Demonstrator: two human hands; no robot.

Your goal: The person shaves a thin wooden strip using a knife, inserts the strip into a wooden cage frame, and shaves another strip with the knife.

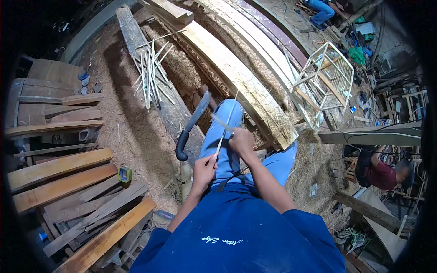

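My left hand [205, 169] is closed in a pinch on the lower end of a thin bamboo stick [231, 110], which slants up over my jeans. In my right hand [241, 143] is a small knife, its blade [221, 122] angled up and left across the stick. Whether the edge touches the stick I cannot tell. Left of my knee, a large knife with a black handle [182, 144] lies on a weathered plank [175, 113]. Farther up that plank rests a loose pile of thin sticks [151, 75].
A thick pale beam [227, 61] runs from the top to my knees. A slatted cage-like frame [325, 79] stands at right. Cut boards [63, 168] are stacked at left near a yellow-green tape measure [124, 174]. Two people, one in a maroon shirt [381, 170], are at right.
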